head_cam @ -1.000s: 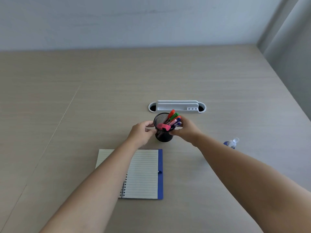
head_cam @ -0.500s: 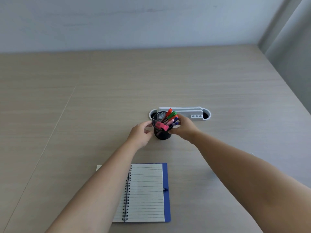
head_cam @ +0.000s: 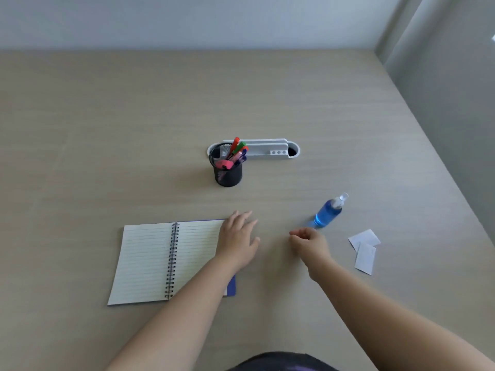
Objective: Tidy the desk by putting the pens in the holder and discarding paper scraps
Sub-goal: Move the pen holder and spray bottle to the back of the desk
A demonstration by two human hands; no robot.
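A black mesh pen holder [head_cam: 228,172] stands upright at the desk's middle, with several coloured pens [head_cam: 235,152] sticking out of it. Two white paper scraps [head_cam: 364,250] lie overlapping on the desk at the right. My left hand [head_cam: 238,239] rests flat with fingers spread on the right page of an open spiral notebook [head_cam: 160,261]. My right hand [head_cam: 310,243] hovers loosely curled and empty over the desk, between the notebook and the scraps. Both hands are well in front of the holder.
A blue spray bottle [head_cam: 329,212] stands just behind my right hand. A white cable-port organiser [head_cam: 270,151] is set into the desk behind the holder. A wall [head_cam: 442,103] runs along the desk's right edge.
Both hands have let go of the pen holder and drawn back toward me. The left hand has come down onto the notebook. The view has tilted, bringing the bottle and scraps into sight.
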